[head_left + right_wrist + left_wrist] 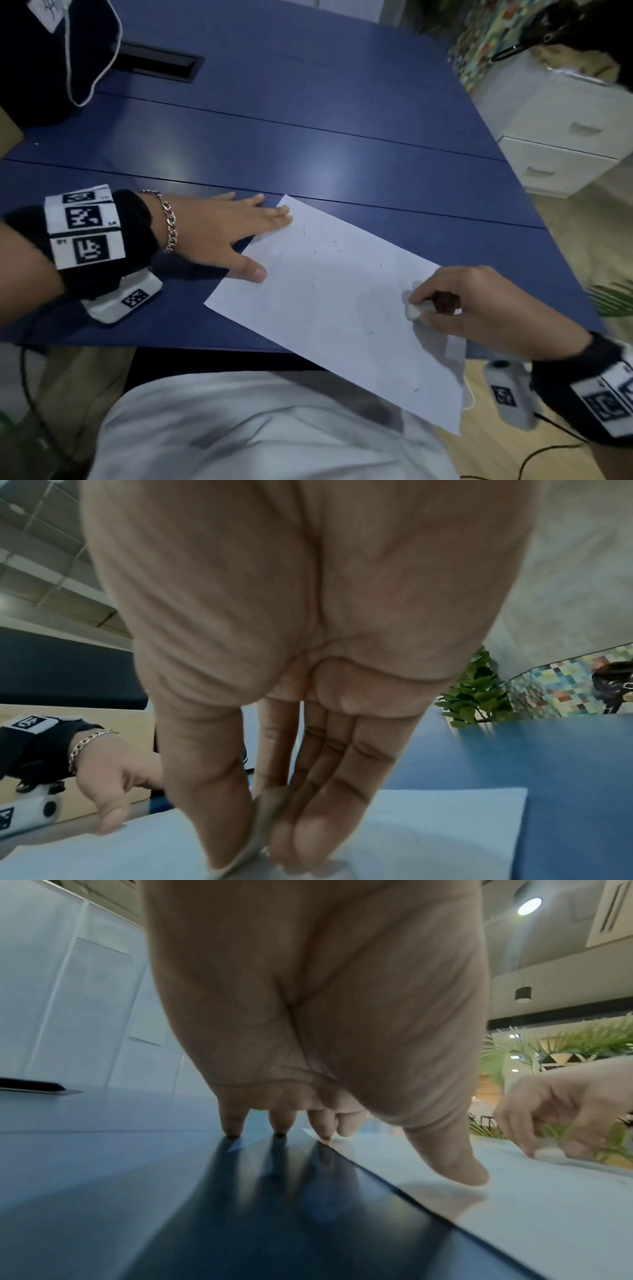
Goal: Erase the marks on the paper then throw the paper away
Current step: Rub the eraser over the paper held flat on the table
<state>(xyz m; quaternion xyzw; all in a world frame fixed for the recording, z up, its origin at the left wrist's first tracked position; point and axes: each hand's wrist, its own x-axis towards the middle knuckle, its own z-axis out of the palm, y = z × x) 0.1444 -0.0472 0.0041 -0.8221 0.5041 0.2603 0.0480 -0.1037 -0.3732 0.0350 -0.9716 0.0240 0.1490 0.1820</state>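
Note:
A white sheet of paper [335, 308] lies slanted on the blue table [308, 144], its near corner hanging over the front edge; a few short dark flecks are scattered on it. My left hand [239, 236] lies flat with straight fingers, thumb and fingertips pressing the sheet's left edge [445, 1167]. My right hand [455, 305] pinches a small white eraser [416, 309] between thumb and fingers and holds it down on the paper's right part. In the right wrist view the eraser [263, 823] shows between thumb and fingers against the paper [428, 826].
A dark bag with a white cord [51, 58] sits at the table's far left beside a black cable hatch [157, 61]. White drawers [579, 137] stand right of the table. A person's dark-haired head [589, 31] is at the far right. A green plant [476, 691] stands beyond.

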